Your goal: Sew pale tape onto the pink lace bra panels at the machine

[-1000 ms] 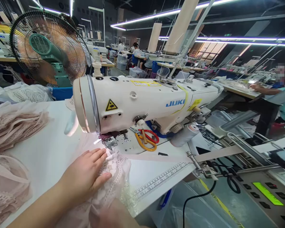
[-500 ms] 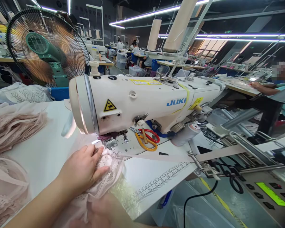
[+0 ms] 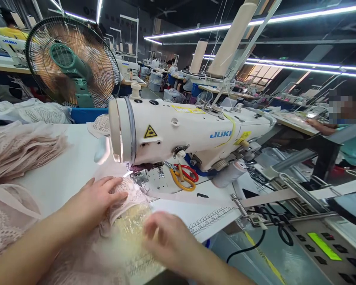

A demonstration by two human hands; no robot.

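Note:
My left hand [image 3: 102, 198] lies on pink lace fabric [image 3: 133, 194], its fingers stretched out close to the sewing machine's needle area. The lace runs in beside the presser foot [image 3: 141, 178] of the white sewing machine [image 3: 160, 130]. Nearer to me, my right hand [image 3: 173, 237] is raised to the right of the cloth; its curled fingers are blurred by motion, so what they hold, if anything, is unclear. Beneath and between the hands lies a crinkled clear yellowish film [image 3: 133, 221] on the table. A light strip of band [image 3: 192, 199] crosses the table towards the machine.
Orange- and red-handled scissors [image 3: 184, 178] rest on the machine bed beside a thread cone [image 3: 231, 174]. Pink lace pieces [image 3: 20, 150] are heaped at left. A fan [image 3: 74, 63] stands behind. On the right are a metal band feeder [image 3: 249, 211] and a control box [image 3: 323, 245].
My right hand has risen from the lower edge and moved right, off the fabric. My left hand has shifted slightly left on the lace. The view has shifted a little.

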